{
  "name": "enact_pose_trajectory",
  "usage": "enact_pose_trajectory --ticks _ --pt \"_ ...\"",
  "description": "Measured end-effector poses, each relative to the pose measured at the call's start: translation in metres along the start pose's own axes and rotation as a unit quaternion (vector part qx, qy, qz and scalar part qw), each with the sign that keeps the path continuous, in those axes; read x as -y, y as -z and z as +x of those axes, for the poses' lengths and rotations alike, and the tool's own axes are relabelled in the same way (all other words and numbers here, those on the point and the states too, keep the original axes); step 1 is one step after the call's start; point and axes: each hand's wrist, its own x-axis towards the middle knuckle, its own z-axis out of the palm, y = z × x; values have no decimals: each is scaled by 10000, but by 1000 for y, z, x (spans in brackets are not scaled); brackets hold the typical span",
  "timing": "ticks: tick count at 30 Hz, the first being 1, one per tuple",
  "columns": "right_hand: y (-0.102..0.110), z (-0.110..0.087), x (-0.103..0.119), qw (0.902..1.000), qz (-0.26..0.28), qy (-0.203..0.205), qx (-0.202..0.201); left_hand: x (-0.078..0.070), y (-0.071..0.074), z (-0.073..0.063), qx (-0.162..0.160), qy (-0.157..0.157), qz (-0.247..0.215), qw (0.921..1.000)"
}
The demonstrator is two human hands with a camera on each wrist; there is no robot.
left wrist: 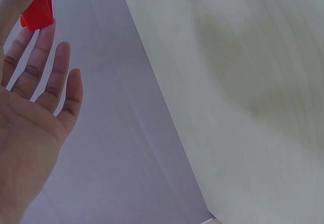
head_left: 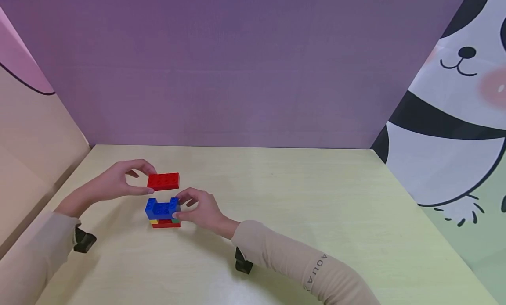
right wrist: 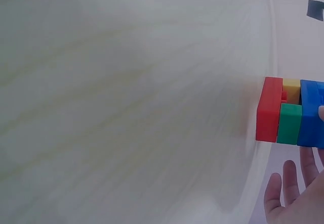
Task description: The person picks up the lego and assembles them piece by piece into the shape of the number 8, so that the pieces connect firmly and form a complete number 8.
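My left hand (head_left: 114, 181) pinches a red eight-stud toy brick (head_left: 165, 181) by its left end, thumb on the near side and fingertips behind. This brick hangs above and a little behind a small stack of bricks. On top of the stack sits a blue U-shaped brick (head_left: 161, 212) with raised ends. Under the blue brick are a yellow brick (right wrist: 291, 90) and a green brick (right wrist: 289, 124), side by side with a gap between, on a flat red brick (right wrist: 268, 110) at the bottom. My right hand (head_left: 204, 212) grips the blue brick's right end between thumb and fingers.
The pale wooden table (head_left: 300, 208) spreads wide to the right of the stack. A purple wall panel (head_left: 237, 68) stands along its back edge, and a panda picture (head_left: 446, 164) covers the right wall. A black wrist device (head_left: 243, 261) hangs under the right sleeve.
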Motion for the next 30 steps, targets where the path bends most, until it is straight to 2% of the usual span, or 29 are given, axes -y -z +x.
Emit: enact_pose_trajectory --ticks 12,21,30 --pt "-1 -1 -1 10000 68 -40 -11 -1 0 -13 187 -270 -164 9993" --pt "0 0 -3 9999 94 69 16 -2 -3 -17 284 -445 -297 9982" --pt "-1 0 -3 9999 65 97 -21 -1 -8 -21 377 -418 -413 9976"
